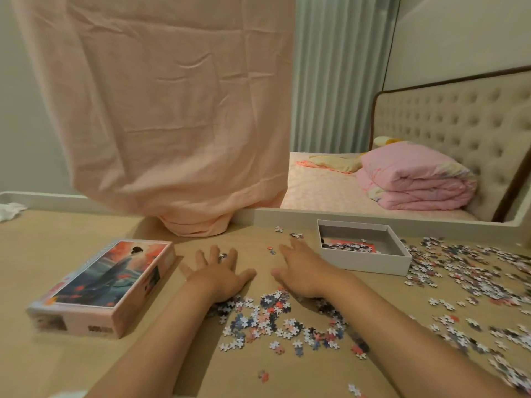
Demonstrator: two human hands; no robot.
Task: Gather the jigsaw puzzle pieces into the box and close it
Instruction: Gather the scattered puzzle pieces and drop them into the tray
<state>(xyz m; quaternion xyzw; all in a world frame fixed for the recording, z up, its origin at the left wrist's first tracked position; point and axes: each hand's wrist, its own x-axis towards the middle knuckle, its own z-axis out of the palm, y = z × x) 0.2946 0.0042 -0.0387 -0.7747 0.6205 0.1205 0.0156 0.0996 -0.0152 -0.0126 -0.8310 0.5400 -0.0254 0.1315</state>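
Several small jigsaw pieces lie scattered on the beige table, with a denser spread at the right. The open white box tray stands at the back right with some pieces inside. Its picture lid lies at the left, face up. My left hand and my right hand rest flat on the table with fingers spread, just beyond the middle pile, palms touching its far edge. Neither hand holds anything.
A pink cloth hangs down to the table's back edge. A low white ledge runs along the back. A crumpled white tissue lies far left. Beyond the ledge are a bed and a folded pink quilt.
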